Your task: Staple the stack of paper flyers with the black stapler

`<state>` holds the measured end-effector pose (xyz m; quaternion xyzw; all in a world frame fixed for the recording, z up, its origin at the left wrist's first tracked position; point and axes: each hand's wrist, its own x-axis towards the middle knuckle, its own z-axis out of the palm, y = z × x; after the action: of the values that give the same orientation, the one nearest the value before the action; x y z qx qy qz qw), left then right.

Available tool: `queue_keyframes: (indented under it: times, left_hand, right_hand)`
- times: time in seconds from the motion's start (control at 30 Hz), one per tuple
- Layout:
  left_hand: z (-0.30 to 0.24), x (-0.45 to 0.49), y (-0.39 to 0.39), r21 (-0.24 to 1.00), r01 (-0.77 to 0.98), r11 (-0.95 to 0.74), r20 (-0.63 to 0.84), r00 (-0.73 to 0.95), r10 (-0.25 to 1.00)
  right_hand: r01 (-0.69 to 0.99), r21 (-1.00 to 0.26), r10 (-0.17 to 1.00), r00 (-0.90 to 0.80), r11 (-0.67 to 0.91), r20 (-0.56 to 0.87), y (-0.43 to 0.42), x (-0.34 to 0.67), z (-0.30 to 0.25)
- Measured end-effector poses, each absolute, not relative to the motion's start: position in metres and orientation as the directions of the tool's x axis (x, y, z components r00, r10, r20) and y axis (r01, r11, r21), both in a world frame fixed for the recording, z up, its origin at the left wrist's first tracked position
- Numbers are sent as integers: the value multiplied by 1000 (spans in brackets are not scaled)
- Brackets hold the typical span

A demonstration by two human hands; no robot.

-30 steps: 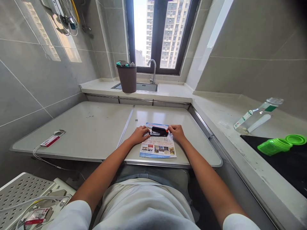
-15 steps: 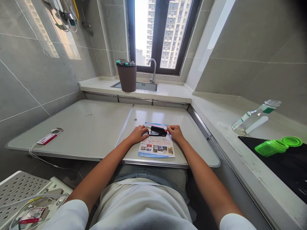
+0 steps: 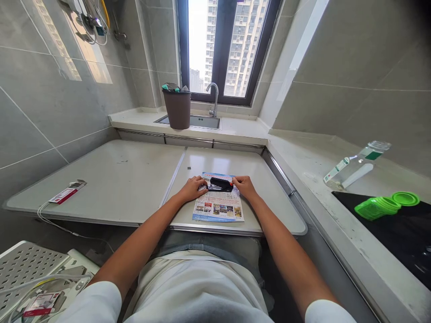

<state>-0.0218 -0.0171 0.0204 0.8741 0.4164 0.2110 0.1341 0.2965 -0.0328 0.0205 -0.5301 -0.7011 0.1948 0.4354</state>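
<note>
A black stapler [image 3: 221, 184] rests on a printed leaflet [image 3: 218, 213] on the white table, its top arm lifted partway from the base. My left hand [image 3: 191, 188] lies at the stapler's left end, with the fingertips closed on it. At the opposite end, beside a small red part, the fingers of my right hand [image 3: 245, 185] pinch the stapler. Several coloured pictures line the lower part of the leaflet. A small grey strip [image 3: 189, 168], perhaps staples, lies on the table beyond my left hand.
A red-and-white package [image 3: 63, 195] and a white cable lie on the left of the table [image 3: 134, 179]. A brown bin [image 3: 177, 109] stands by the sink and tap [image 3: 214, 99]. On the right counter are a clear bottle [image 3: 357, 165] and an open green container [image 3: 377, 207].
The view has shifted very slightly. Both hands stay at the two ends of the stapler, and the leaflet keeps its place on the table.
</note>
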Motion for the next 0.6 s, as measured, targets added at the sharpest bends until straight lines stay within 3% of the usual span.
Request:
queue_keyframes:
  times: [0.33, 0.43, 0.6]
  left_hand:
    - [22, -22, -17, 408, 672, -617, 245, 571, 784]
    - [22, -23, -15, 442, 644, -625, 266, 571, 777]
    - [23, -23, -16, 473, 627, -619, 308, 541, 783]
  right_hand:
    - [592, -680, 864, -59, 434, 500, -39, 289, 28]
    - [604, -619, 843, -182, 502, 506, -38, 286, 28]
    - [701, -411, 796, -392, 583, 460, -38, 282, 22]
